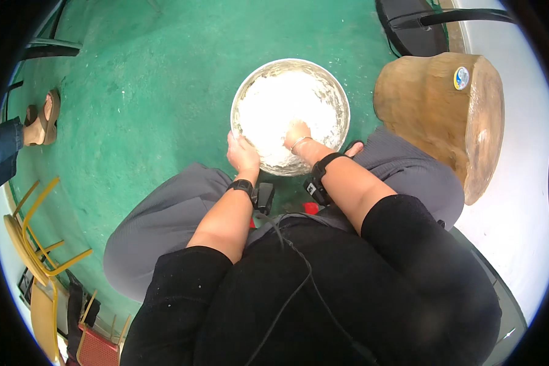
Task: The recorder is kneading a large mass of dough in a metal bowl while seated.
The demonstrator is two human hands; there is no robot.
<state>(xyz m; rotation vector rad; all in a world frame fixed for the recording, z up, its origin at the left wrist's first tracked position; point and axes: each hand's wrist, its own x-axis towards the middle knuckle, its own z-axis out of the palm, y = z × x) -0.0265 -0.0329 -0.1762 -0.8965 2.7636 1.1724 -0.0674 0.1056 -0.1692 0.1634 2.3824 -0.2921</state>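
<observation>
A wide steel bowl (339, 91) holding a bright white powdery mass (277, 104) sits in front of me, between and just beyond my knees. My left hand (243, 152) grips the bowl's left rim, with fingers along its outer side. My right hand (297, 134) is down in the white mass at the lower middle of the bowl, its fingers bent and partly covered, so what they hold is hidden. Both wrists wear dark strapped devices, and a cable runs down my black shirt.
A wooden stump (424, 116) stands at my right beside a white wall (512, 244), with a black object (409, 27) above it. Another person's sandalled foot (43, 125) is at the left on the green floor (134, 73). Yellow-framed chairs (39, 232) lie at the lower left edge.
</observation>
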